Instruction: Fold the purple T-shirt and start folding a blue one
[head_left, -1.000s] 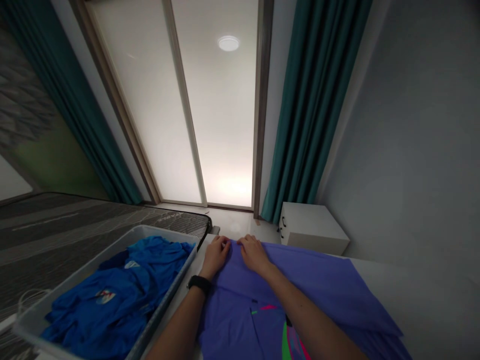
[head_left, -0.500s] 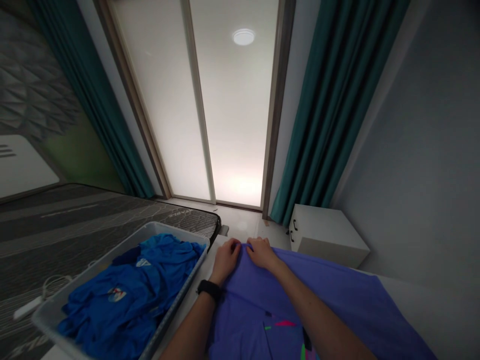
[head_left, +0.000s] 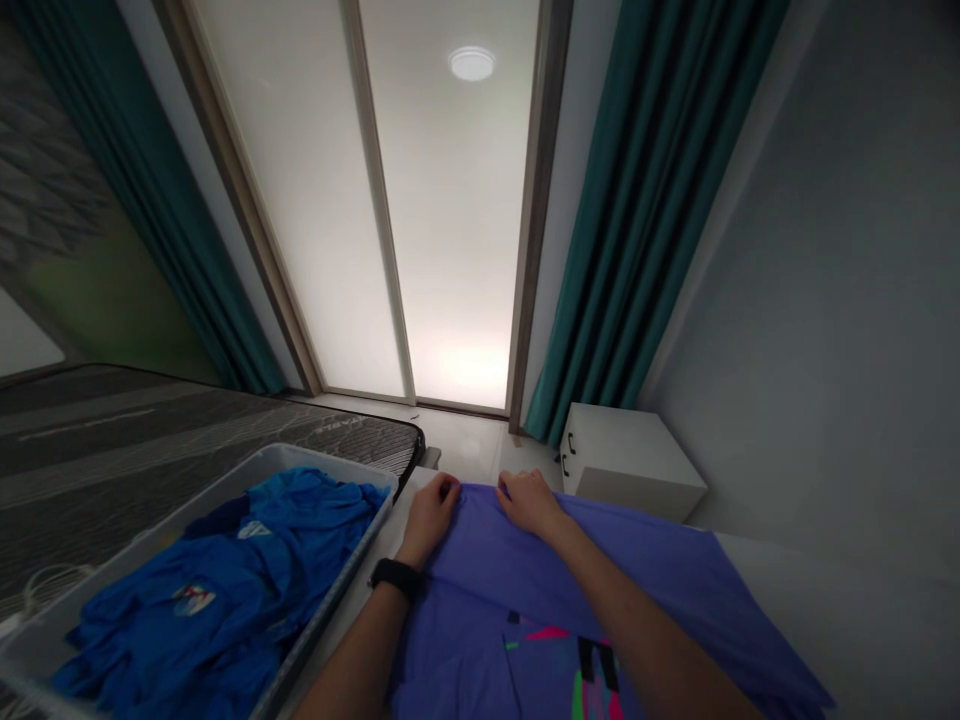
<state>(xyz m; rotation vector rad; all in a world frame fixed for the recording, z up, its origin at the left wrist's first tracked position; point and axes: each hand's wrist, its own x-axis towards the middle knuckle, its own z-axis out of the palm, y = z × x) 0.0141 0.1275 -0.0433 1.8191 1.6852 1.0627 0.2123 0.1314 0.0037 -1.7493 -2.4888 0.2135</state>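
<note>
Purple shirt (head_left: 517, 590) on white table (head_left: 840, 620), far edge pinched by left hand (head_left: 431, 512) and right hand (head_left: 532, 502)

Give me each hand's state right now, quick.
Left hand: closed, pinching the far edge of the purple shirt.
Right hand: closed, pinching the same edge beside it.

Black watch (head_left: 395, 577), left wrist

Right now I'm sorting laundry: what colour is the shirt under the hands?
The shirt is purple with a bright print; head view.
</note>
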